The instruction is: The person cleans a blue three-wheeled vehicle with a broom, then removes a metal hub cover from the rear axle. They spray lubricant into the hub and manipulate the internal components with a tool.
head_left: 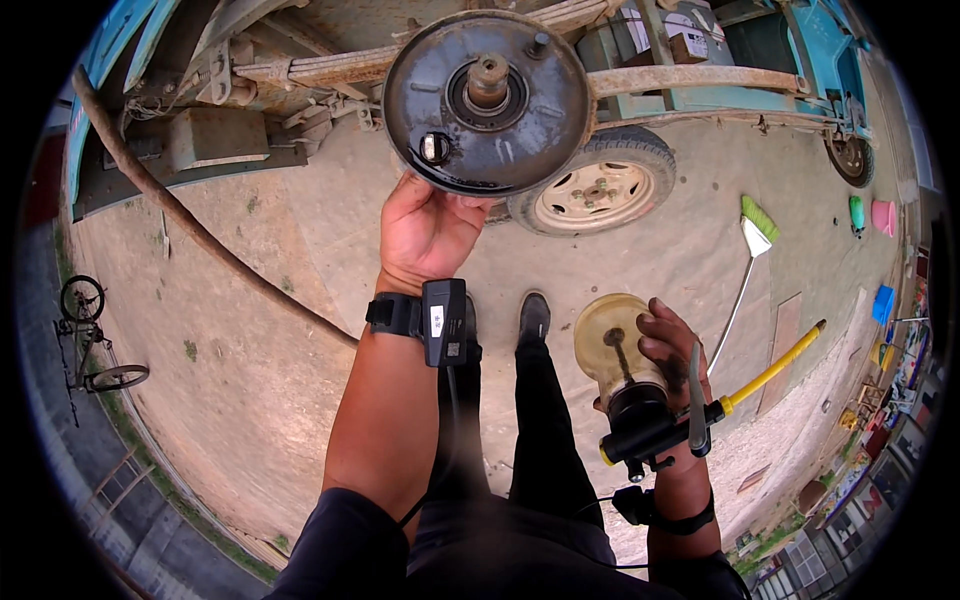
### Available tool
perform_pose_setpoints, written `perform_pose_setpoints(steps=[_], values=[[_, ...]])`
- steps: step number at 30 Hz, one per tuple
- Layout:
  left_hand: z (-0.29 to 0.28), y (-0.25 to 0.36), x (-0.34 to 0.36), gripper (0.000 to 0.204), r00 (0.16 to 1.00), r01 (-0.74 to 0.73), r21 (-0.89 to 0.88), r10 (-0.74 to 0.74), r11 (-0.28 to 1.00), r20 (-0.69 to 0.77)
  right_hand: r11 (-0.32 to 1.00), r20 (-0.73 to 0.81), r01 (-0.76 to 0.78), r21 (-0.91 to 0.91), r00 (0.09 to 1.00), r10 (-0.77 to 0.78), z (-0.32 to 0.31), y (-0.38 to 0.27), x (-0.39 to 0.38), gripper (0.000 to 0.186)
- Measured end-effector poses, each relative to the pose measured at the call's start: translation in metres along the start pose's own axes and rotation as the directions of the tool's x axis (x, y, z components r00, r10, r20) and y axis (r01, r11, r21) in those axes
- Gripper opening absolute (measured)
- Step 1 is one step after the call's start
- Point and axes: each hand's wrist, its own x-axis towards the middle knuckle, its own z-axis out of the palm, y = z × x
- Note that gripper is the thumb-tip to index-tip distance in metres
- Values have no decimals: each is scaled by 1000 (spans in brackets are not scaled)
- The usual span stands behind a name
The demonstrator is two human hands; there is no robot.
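In front of me a round, dark metal brake drum [535,125] is mounted by the truck's leaf spring, with a greasy hub shaft [488,82] at its centre. My left hand [430,232] grips its lower rim from beneath, palm turned up; the fingertips are hidden behind the rim. Below and to the right, my right hand [668,345], dark with grease, is wrapped round a translucent yellowish cup [592,345]. The cup joins a black spray-gun-like body [640,425] with a grey lever [697,400] and a yellow hose [775,365].
A wheel with its tyre [595,190] lies on the ground behind the drum. A long brown pole [190,215] leans at the left. To the right are a green-bristled broom [758,225], a pink bucket [883,217] and a blue container [882,303]. A bicycle [95,340] stands far left.
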Motion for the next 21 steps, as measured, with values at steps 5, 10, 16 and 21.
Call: perform_pose_setpoints(steps=[5,10,16,21], values=[[-2,-7,-2,31,993,-102,-18,101,995,-61,1000,11,-21,-18,1000,21,-1,0,2,72],[-14,1,3,26,997,-1,-28,3,1000,81,998,12,-13,65,1000,12,2,-1,5,72],[0,6,1,23,990,125,33,-127,992,61,998,2,-19,61,1000,19,1,1,7,72],[8,12,2,22,986,156,128,-162,979,37,1000,19,-7,8,1000,7,0,2,9,72]])
